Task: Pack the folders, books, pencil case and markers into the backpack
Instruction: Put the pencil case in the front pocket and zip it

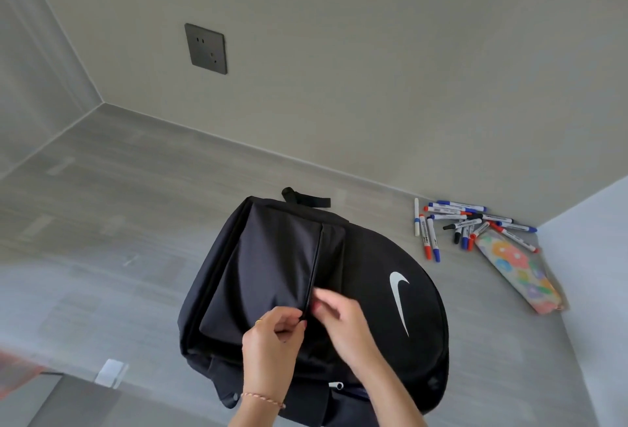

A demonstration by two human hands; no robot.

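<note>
A black backpack point(384, 250) with a white swoosh lies flat on the grey table, front side up. My left hand point(272, 335) pinches the zipper pull at the near end of the front pocket's zip. My right hand point(343, 321) sits just right of it, fingers curled on the fabric beside the zip. Several red, blue and black markers point(465, 222) lie in a loose pile at the back right. A flowered pencil case point(520, 270) lies next to them, partly under a few markers. No folders or books are in view.
The grey table point(136, 222) meets a wall at the back with a dark socket plate point(205, 49). A pale wall closes the right side. A small white clip-like object point(110, 372) sits at the table's near left edge.
</note>
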